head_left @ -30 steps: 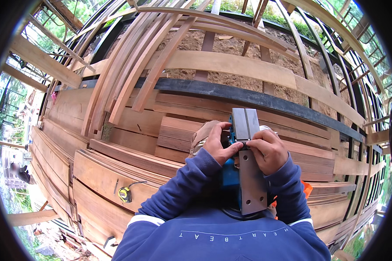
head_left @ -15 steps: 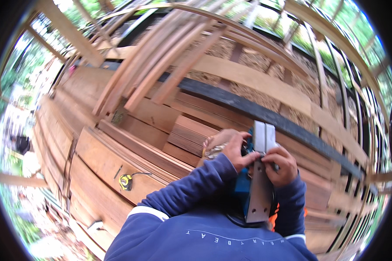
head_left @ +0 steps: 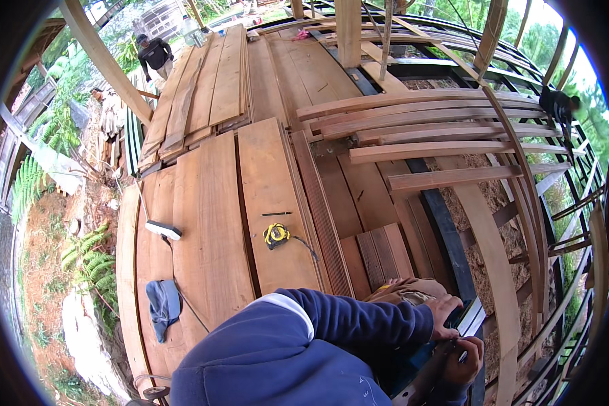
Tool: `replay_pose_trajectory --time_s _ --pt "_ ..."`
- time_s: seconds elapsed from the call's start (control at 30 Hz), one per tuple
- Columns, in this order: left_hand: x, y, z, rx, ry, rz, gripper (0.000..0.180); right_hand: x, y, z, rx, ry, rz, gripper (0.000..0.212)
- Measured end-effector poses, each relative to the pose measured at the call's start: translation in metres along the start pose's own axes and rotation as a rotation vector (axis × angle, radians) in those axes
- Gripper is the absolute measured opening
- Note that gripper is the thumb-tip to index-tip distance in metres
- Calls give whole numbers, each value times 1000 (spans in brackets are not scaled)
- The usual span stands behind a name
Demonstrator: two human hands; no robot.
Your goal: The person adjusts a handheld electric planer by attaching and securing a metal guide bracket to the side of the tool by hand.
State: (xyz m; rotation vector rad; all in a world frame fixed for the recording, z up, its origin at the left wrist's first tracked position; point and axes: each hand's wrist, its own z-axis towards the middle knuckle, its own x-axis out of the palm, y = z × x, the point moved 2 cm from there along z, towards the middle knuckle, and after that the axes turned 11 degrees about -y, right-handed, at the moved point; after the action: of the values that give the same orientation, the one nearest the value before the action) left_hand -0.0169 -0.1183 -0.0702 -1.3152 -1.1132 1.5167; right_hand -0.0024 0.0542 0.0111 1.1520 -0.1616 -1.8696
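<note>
An electric hand planer (head_left: 472,318) with a teal body and flat metal sole plates lies against my lap, sole side up, at the lower right. My left hand (head_left: 444,315) grips it near the gap between the two plates, thumb at the edge. Opposite, my right hand (head_left: 465,358) is closed with curled fingers beside the same gap; a small pale, shiny bit shows at its fingers, too small to name. My forearm and the picture's lower edge hide much of the planer body.
Wide boards (head_left: 210,223) are stacked to my left, bearing a yellow tape measure (head_left: 276,235), a dark pencil-like stick (head_left: 277,214), a white-and-black tool (head_left: 164,230) and a blue-grey cap (head_left: 164,308). Long beams (head_left: 426,128) lie ahead. One person (head_left: 155,55) stands far left, another (head_left: 559,107) far right.
My view has swung left, so the planer and both hands now sit at the lower right. Both hands stay on the planer near the plate gap. The cap and two people have come into view.
</note>
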Motion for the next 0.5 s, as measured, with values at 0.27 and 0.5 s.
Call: replay_pose_trajectory --time_s 0.27,0.5 --pt "-51 14 5 -19 -114 -61 72 34 9 33 56 66 7 23" --pt "-115 15 -17 -72 -265 -59 75 76 45 65 -73 176 23 25"
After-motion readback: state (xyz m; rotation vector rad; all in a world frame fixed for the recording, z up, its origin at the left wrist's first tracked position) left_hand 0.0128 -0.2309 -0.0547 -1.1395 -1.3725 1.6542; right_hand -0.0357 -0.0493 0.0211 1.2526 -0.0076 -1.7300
